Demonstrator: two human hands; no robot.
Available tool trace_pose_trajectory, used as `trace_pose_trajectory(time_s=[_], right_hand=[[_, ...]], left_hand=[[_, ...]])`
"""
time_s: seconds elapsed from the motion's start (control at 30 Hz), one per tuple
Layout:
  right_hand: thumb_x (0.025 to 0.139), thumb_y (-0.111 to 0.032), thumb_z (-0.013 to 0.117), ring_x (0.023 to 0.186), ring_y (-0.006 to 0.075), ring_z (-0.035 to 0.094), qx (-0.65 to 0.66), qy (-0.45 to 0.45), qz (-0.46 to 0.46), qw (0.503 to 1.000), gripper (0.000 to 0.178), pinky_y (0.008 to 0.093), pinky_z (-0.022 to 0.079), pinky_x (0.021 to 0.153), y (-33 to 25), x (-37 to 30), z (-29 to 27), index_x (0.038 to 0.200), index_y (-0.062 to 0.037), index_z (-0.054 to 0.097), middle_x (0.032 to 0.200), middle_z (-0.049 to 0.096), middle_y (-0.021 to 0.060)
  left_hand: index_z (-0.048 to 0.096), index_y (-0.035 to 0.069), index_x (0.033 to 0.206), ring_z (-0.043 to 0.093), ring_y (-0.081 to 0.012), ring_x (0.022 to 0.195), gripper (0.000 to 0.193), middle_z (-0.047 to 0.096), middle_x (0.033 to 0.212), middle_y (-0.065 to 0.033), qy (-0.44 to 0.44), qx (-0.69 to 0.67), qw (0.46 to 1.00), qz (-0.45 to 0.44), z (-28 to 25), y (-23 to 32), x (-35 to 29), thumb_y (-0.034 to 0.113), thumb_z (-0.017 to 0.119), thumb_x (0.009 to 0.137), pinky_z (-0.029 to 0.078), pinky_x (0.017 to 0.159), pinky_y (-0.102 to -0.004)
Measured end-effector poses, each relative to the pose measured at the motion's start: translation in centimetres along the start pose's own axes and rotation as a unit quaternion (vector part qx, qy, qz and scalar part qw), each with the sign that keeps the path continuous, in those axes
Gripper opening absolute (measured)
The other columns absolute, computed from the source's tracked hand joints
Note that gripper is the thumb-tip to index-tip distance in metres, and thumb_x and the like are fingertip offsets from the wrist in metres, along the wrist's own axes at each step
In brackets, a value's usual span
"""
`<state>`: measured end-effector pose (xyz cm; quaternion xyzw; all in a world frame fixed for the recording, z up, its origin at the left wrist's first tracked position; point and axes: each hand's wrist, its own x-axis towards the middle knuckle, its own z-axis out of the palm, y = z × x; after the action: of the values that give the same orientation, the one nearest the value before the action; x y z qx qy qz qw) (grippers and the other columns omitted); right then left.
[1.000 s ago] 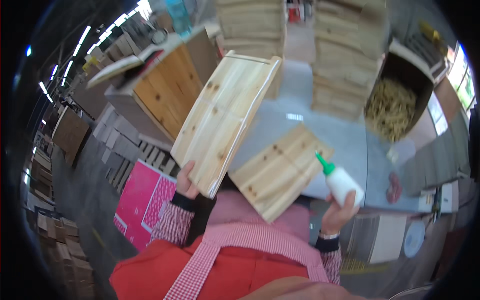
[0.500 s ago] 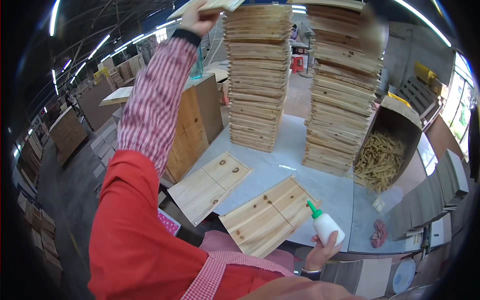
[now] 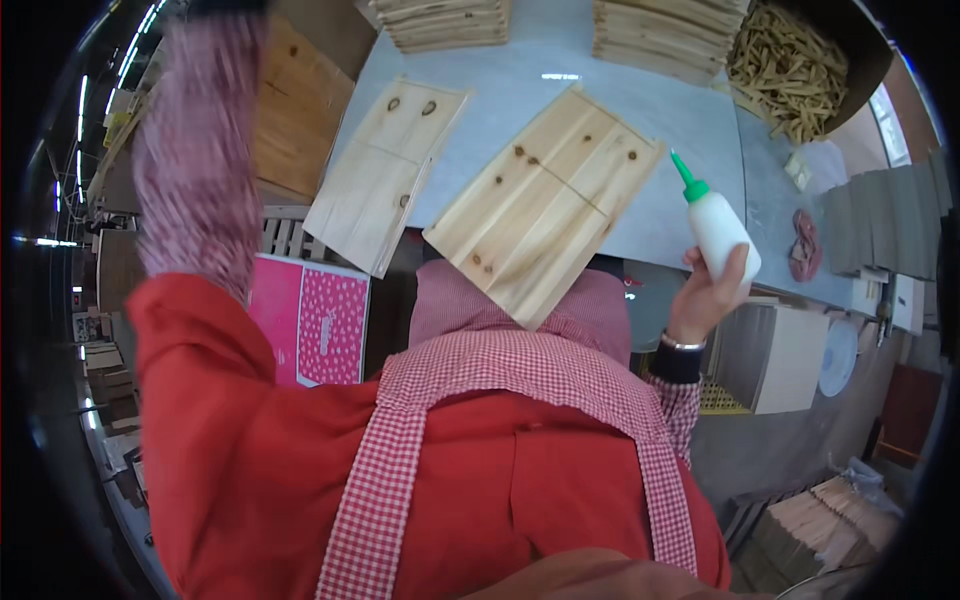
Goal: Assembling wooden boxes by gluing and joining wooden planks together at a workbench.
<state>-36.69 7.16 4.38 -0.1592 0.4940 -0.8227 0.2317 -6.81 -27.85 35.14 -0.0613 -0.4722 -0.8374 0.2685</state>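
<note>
My right hand point(image 3: 705, 300) is wrapped round a white squeeze bottle point(image 3: 722, 235) with a green nozzle, tilted so that the tip points up and left. That tip is close to the far right corner of a knotty wooden panel point(image 3: 545, 200), which lies at a slant over the table's near edge. A second wooden panel point(image 3: 385, 170) rests to its left, also jutting past the edge. Of my left arm only the blurred checked sleeve point(image 3: 200, 150) shows, reaching up at the far left; the hand is beyond the top of the picture.
Two stacks of wooden panels, left point(image 3: 445, 22) and right point(image 3: 668, 35), stand on the pale table point(image 3: 500, 140). At the far right is a cardboard box point(image 3: 865, 60) of wood strips. A pink cloth point(image 3: 803, 245) lies right of the bottle; a pink box point(image 3: 275, 310) stands lower left.
The view has tipped downward, so the stacks sit higher in it. My left hand, which held a panel up near the left stack, has left the picture. My right hand still grips the bottle.
</note>
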Motion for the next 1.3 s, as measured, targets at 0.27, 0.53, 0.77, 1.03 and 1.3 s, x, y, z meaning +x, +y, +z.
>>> trace_pose_trajectory(time_s=[0.27, 0.53, 0.77, 1.03, 1.3], right_hand=[[0.091, -0.024, 0.063, 0.061, 0.0154, 0.060, -0.098, -0.057, -0.006, 0.994, 0.031, 0.0275, 0.048, 0.047, 5.1, 2.7, 2.2, 0.104, 0.0023, 0.051, 0.084, 0.061, 0.0114], [0.080, -0.032, 0.076, 0.057, 0.0153, 0.062, -0.299, -0.072, -0.151, 0.939, 0.048, 0.0251, 0.049, 0.047, 13.7, 10.0, 7.7, 0.103, 0.0029, 0.051, 0.081, 0.062, 0.0099], [0.076, -0.038, 0.076, 0.064, 0.0222, 0.065, -0.390, -0.133, -0.172, 0.895, 0.052, 0.0340, 0.052, 0.059, 12.7, 11.2, 9.8, 0.104, 0.0007, 0.055, 0.079, 0.065, 0.0138], [0.077, -0.037, 0.075, 0.074, 0.0300, 0.067, -0.424, -0.214, -0.292, 0.830, 0.050, 0.0379, 0.053, 0.066, 7.5, 12.0, 6.1, 0.107, -0.0017, 0.056, 0.084, 0.067, 0.0175], [0.076, -0.031, 0.077, 0.068, 0.0297, 0.067, -0.466, -0.148, -0.296, 0.821, 0.047, 0.0373, 0.053, 0.062, 3.7, 9.9, 1.1, 0.102, 0.0006, 0.056, 0.078, 0.066, 0.0175]], left_hand=[[0.060, 0.005, 0.092, 0.061, -0.0130, 0.071, 0.024, 0.062, 0.076, -0.0037, 0.463, -0.032, 0.823, -0.328, 5.8, -34.9, -28.8, 0.028, 0.057, 0.095, 0.051, 0.064, -0.0256], [0.043, 0.005, 0.132, 0.056, -0.0236, 0.112, 0.049, 0.054, 0.123, -0.0124, 0.499, -0.173, 0.814, -0.239, 5.8, -40.2, -27.7, 0.031, 0.060, 0.093, 0.046, 0.097, -0.0403], [0.035, 0.005, 0.137, 0.050, -0.0268, 0.124, 0.052, 0.049, 0.135, -0.0149, 0.466, -0.204, 0.838, -0.195, 5.1, -41.2, -27.1, 0.025, 0.058, 0.095, 0.042, 0.105, -0.0442], [0.035, 0.004, 0.137, 0.052, -0.0269, 0.122, 0.049, 0.048, 0.135, -0.0162, 0.454, -0.227, 0.847, -0.159, 4.4, -41.6, -26.0, 0.018, 0.057, 0.095, 0.044, 0.104, -0.0430], [0.035, 0.004, 0.136, 0.052, -0.0280, 0.122, 0.048, 0.049, 0.134, -0.0160, 0.463, -0.243, 0.842, -0.132, 4.3, -41.6, -26.2, 0.016, 0.056, 0.095, 0.045, 0.103, -0.0431]])
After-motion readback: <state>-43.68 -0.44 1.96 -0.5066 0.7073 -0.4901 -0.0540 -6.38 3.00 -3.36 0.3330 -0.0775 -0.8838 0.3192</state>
